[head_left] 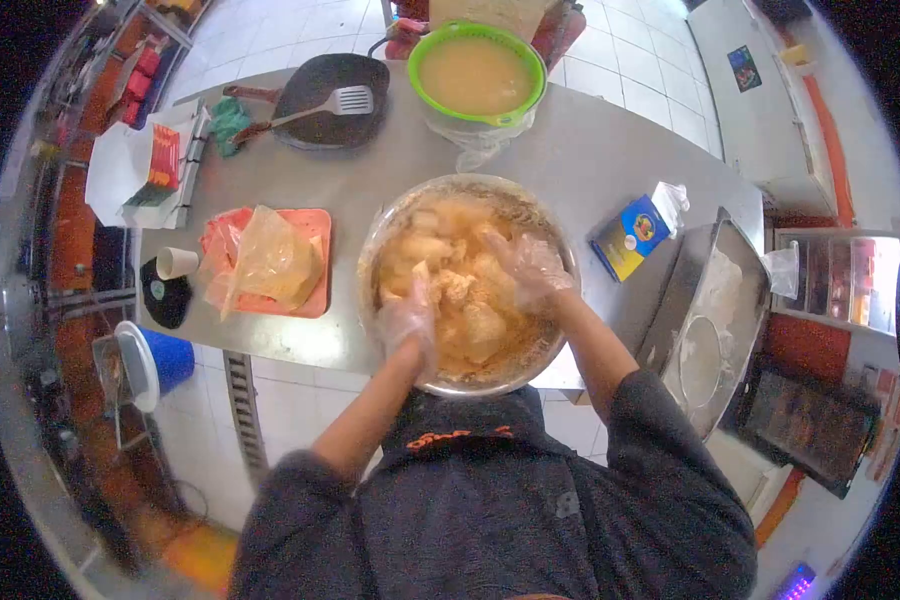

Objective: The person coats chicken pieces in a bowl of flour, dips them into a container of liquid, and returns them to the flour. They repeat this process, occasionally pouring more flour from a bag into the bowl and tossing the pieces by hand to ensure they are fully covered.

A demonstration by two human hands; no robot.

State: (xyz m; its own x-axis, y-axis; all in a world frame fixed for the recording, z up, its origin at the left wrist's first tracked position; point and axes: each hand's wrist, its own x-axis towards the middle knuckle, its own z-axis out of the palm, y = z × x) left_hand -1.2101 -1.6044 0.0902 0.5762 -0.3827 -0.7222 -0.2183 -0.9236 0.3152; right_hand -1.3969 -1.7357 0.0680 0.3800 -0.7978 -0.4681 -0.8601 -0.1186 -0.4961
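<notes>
Both my hands are in clear plastic gloves inside a wide metal bowl in front of me. The bowl holds raw-looking pieces, likely chicken, coated in a wet orange-brown mix. My left hand is at the bowl's left side, its fingers stretched up against the pieces. On the right side, my right hand reaches in with fingers spread toward the middle, blurred by motion. Neither hand is closed round a piece that I can make out. Some fingertips are hidden among the coated pieces.
Behind the bowl stands a green-rimmed colander of pale liquid. A black pan with a slotted spatula lies back left. Left is a red tray with plastic bags. Right are a blue-yellow box and a floury metal tray.
</notes>
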